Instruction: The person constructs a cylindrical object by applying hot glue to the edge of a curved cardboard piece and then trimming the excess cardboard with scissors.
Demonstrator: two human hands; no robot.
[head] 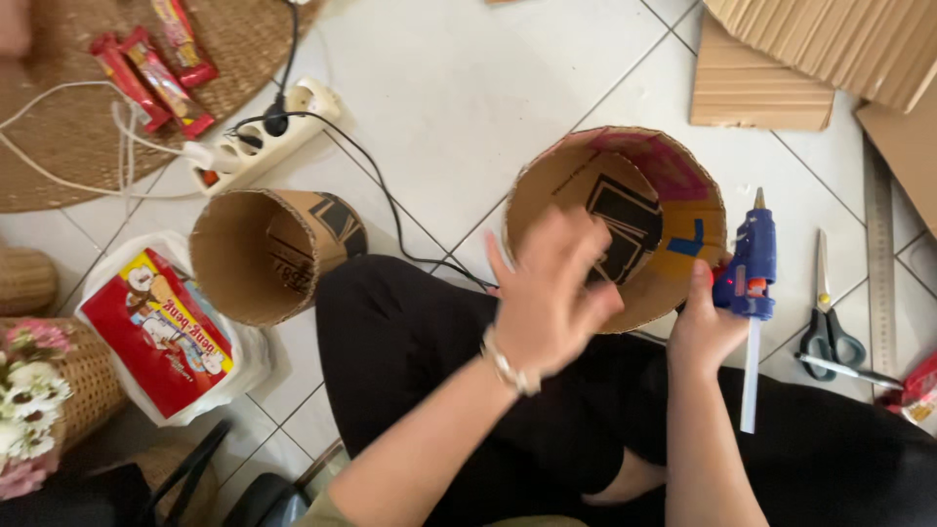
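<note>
The left hand [549, 298] hovers with its fingers spread and slightly blurred, holding nothing, just over the near rim of a wide open-topped cylinder of brown corrugated cardboard [683, 210] whose inner wall shows black, pink and blue printed patches; the cylinder lies from this hand toward one o'clock, its mouth tipped up at the camera and its near edge resting against the person's black-trousered lap [410, 342]. The right hand [705, 327] is wrapped tight round the grip of a blue hot-glue gun [750, 263], which stands at the cylinder's three o'clock side, touching or just beside the rim; I cannot tell which. The gun's long axis runs from twelve to six o'clock, brass nozzle up and away from the body, the pale glue stick [749, 376] trailing back toward the lap. The right hand is the nearer to the rim's right side, the left to the opening itself.

At nine o'clock from the left hand a smaller brown cardboard tube [256, 256] lies on the white tiled floor [459, 98]; beyond it a white power strip [268, 137] with a black cable; at three o'clock, well apart, grey-handled scissors [828, 327] and a long metal ruler [881, 259]; a red printed packet [156, 332] sits at the far left.
</note>
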